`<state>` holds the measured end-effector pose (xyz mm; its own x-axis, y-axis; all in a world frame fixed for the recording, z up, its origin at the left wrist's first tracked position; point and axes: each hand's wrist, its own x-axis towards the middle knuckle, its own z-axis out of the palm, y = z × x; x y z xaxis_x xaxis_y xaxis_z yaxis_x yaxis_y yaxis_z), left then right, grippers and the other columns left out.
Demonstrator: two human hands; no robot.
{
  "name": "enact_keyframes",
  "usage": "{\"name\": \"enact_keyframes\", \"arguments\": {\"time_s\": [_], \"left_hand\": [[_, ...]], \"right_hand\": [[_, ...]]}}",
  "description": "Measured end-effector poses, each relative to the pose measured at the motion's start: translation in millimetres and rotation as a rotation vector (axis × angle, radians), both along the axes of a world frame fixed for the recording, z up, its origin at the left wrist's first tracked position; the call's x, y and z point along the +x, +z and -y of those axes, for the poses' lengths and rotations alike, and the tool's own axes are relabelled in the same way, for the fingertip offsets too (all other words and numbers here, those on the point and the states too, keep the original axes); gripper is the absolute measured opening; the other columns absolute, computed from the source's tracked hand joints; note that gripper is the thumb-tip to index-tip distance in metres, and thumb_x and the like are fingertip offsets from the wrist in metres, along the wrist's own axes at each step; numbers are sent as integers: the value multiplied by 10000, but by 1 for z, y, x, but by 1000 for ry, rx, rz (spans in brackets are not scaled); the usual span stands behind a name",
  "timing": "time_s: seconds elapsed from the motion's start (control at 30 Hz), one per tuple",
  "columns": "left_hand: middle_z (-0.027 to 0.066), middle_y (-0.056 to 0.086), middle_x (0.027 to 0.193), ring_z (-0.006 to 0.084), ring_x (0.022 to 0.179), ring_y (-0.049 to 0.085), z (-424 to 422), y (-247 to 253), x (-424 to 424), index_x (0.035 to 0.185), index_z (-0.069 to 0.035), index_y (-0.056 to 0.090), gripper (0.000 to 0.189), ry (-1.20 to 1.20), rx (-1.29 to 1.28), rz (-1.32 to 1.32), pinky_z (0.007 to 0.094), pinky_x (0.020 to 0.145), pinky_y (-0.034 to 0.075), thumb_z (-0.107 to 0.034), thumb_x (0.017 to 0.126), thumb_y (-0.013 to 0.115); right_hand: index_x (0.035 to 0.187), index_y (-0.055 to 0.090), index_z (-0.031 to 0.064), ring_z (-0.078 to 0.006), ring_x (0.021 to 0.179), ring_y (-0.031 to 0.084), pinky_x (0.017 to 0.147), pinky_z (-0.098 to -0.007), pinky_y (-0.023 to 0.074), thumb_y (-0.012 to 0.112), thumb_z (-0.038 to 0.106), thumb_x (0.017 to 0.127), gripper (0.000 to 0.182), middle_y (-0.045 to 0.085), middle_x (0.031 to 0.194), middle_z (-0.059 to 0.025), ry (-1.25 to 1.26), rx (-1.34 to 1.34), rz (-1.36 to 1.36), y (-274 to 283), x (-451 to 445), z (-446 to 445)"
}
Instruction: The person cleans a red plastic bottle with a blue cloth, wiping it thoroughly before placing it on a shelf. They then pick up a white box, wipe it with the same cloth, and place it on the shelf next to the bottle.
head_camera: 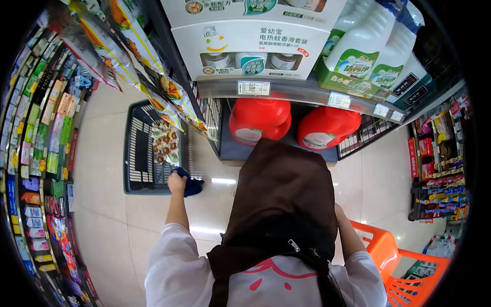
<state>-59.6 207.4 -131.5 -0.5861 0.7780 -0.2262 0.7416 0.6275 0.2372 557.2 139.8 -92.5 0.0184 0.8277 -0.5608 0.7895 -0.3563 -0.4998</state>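
My left hand [177,181] grips a bunched dark blue cloth [193,186] at the near right corner of a dark grey plastic shopping basket [132,115]. Inside the basket lies a clear pack of round brown pieces [165,144]; what they are I cannot tell. A dark brown backpack [285,184] hangs on my chest and covers the middle of the view. My right forearm [347,234] passes behind its right side, and the hand itself is hidden there.
Ahead, a store shelf [299,94] holds boxed sets [245,50], white jugs [362,50] and red jugs [261,119]. Snack bags [134,65] hang beside the basket. Stocked shelves [42,153] line the left. An orange plastic chair [383,249] stands close at my right.
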Motion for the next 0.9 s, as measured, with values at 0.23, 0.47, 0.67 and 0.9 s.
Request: {"name": "enact_keyframes", "arguments": {"time_s": [0.23,0.47,0.67,0.9], "left_hand": [[186,595,814,324,786,574,95,4,60,868,-24,567,355,-27,-57,74,388,715,456,-233,598,662],[160,585,896,307,852,559,119,17,76,891,-44,553,315,32,-119,62,386,750,442,-210,638,642],[157,582,891,306,847,559,118,21,85,857,-57,542,193,110,-132,35,395,735,446,-148,689,565],[155,579,880,304,811,568,136,2,52,830,-61,552,131,43,-56,-27,387,722,448,-101,715,504]], "right_hand": [[1052,455,-4,-253,943,503,815,-323,388,395,-120,698,377,505,992,-138,-35,794,-77,114,-56,-79],[1125,399,9,-199,1080,433,922,-310,329,464,-54,776,361,442,1145,-106,111,1383,-747,307,-156,-178],[1176,344,44,-214,1095,409,918,-328,326,615,66,697,550,417,1166,-117,313,1650,-911,407,-224,-239],[1264,102,56,-287,1127,369,953,-372,300,718,243,627,906,369,1171,-222,317,1469,-915,434,-243,-295]]}}
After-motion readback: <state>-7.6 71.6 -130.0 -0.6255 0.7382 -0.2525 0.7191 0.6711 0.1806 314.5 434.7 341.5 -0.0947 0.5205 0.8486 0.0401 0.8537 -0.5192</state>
